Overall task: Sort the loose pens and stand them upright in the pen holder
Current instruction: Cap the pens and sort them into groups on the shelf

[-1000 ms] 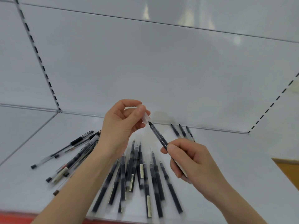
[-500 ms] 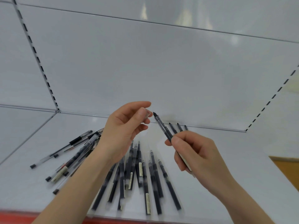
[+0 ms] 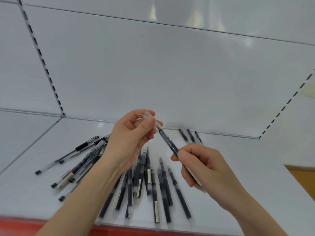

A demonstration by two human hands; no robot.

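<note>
Quantities: two hands, left hand (image 3: 129,138) and right hand (image 3: 204,166); one held pen (image 3: 168,142); one clear cap (image 3: 157,125); three rear pens (image 3: 190,136); overlapping loose pens (image 3: 162,184) too blurred to count.

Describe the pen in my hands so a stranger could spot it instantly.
Start at the glossy white shelf strewn with loose black pens. Above that pile, the right hand grips one slim black pen by its barrel while the left hand pinches a clear plastic cap at its tip. It alone is held off the shelf.

Clear cap (image 3: 157,125) in left hand (image 3: 129,137), black pen (image 3: 168,142) in right hand (image 3: 204,167)
</note>
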